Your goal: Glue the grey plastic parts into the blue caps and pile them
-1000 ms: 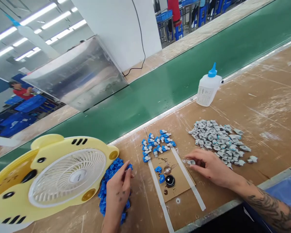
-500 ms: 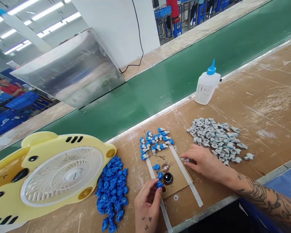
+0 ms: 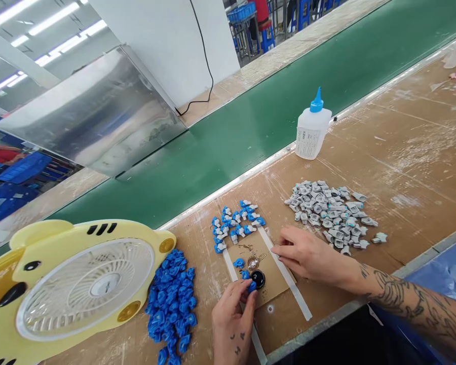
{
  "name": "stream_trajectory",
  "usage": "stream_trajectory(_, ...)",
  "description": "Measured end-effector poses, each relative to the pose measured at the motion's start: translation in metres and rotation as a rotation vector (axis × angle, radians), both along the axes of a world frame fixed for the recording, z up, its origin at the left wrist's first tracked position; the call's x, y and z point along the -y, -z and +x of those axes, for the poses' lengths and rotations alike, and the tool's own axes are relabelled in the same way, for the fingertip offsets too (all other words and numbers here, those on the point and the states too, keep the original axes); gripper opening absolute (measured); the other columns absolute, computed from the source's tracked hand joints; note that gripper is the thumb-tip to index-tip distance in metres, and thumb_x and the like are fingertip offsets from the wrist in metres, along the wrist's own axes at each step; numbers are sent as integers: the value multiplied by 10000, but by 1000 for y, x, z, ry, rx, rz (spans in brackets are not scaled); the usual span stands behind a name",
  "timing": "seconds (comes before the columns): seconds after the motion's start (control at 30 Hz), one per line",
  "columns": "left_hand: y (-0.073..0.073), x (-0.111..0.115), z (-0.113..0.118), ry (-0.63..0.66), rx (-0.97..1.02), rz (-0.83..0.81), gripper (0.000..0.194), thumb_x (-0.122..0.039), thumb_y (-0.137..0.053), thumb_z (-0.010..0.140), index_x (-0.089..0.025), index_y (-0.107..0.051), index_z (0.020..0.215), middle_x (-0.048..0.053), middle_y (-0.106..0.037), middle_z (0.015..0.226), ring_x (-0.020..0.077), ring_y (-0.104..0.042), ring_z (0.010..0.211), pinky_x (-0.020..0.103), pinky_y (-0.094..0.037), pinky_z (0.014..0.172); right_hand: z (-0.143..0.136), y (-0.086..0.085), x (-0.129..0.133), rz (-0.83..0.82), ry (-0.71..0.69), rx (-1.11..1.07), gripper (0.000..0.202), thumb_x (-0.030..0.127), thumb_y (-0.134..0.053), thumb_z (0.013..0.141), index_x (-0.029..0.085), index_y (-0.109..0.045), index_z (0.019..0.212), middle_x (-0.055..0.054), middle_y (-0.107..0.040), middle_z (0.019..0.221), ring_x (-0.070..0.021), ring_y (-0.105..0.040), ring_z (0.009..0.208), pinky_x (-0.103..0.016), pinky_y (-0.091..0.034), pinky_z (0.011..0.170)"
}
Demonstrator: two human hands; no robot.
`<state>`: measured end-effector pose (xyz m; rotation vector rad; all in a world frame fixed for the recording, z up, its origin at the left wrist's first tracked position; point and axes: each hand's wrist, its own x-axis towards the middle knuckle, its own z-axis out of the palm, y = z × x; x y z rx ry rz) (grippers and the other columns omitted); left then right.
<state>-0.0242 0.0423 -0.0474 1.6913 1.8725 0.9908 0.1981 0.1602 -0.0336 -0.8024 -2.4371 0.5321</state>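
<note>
My left hand (image 3: 233,317) pinches a small blue plastic piece (image 3: 252,286) between thumb and fingers, at the edge of a round black dish (image 3: 257,279) of dark, shiny liquid. Beside it on a cardboard sheet (image 3: 275,291) lie two loose blue pieces (image 3: 239,263) and a small clear round dish (image 3: 253,262). My right hand (image 3: 304,252) is closed over the sheet's right tape strip; the grey piece seen in its fingers a moment ago is now hidden by them. Joined blue-and-grey pieces (image 3: 236,219) sit at the sheet's far end.
Left of the sheet is a heap of blue pieces (image 3: 173,299), beside a yellow animal-shaped fan (image 3: 137,268). To the right lies a heap of grey pieces (image 3: 327,208). A white bottle with blue nozzle (image 3: 312,129) stands near the green conveyor belt (image 3: 228,152).
My left hand has brought the blue piece against the black dish. My right hand has turned slightly, and its grey piece no longer shows. The whole view has shifted a little.
</note>
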Motion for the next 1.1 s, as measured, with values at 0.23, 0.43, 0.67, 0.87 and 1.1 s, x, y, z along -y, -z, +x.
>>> stream_trajectory(0.23, -7, -5, 1, 3, -28, -78, 185, -372, -660, 845, -257, -802, 876, 65, -784, 797, 214, -709, 624, 313, -604, 609, -1, 11, 13, -156, 51, -234, 207, 78, -551, 930, 170, -728, 986, -71, -728, 889, -165, -693, 808, -246, -552, 747)
stream_trajectory(0.43, -8, -2, -3, -107, 147, -139, 235, -459, -743, 766, -247, -814, 840, 69, -782, 779, 223, -716, 660, 312, -605, 623, -4, 7, 22, -346, 110, -279, 140, 138, -614, 901, 183, -738, 947, -57, -764, 835, -168, -715, 746, -251, -570, 732)
stream_trajectory(0.67, -15, -6, 14, -388, 788, -214, 393, -467, -931, 520, -192, -798, 767, 75, -793, 723, 232, -748, 683, 294, -613, 641, -21, -2, 39, -756, 180, -565, 199, 328, -662, 890, 185, -800, 904, -43, -799, 810, -168, -743, 704, -227, -595, 652)
stream_trajectory(0.87, -10, -7, 31, -413, 882, -162, 376, -456, -923, 527, -186, -775, 742, 50, -765, 676, 189, -701, 610, 273, -584, 599, -32, -1, 50, -560, 128, -570, 242, 340, -609, 968, 218, -817, 971, -53, -814, 896, -172, -765, 770, -229, -607, 732)
stream_trajectory(1.1, -20, -11, 29, -385, 947, -197, 371, -446, -922, 495, -177, -779, 707, 58, -745, 617, 179, -674, 547, 280, -574, 557, -33, -2, 48, -232, -6, -410, 307, 266, -483, 1038, 194, -777, 991, -75, -792, 847, -160, -736, 728, -232, -590, 711)
